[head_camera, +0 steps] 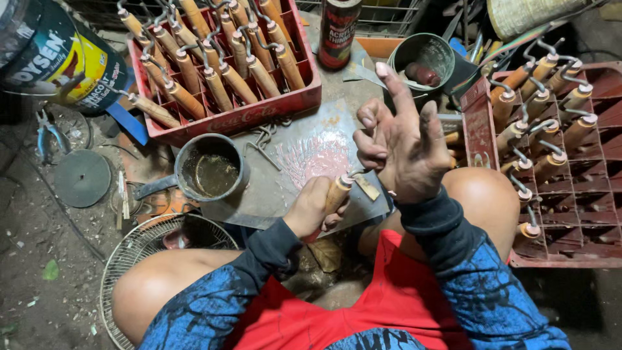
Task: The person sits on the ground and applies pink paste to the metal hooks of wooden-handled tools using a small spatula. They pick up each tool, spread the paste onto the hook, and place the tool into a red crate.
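Red crate [246, 116] of wooden handles sitting upper left, dark pot [210, 170] of liquid beside it, my left hand [314, 207] wrapping its fingers around a wooden handle [337, 193] over the metal sheet [311, 152], my right hand [405, 146] lifting with fingers spread, second red crate [479, 126] standing far right.

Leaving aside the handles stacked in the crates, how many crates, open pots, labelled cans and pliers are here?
Red crates: 2
Open pots: 2
Labelled cans: 2
Pliers: 1
Wooden handle in the left hand: 1
Total: 8
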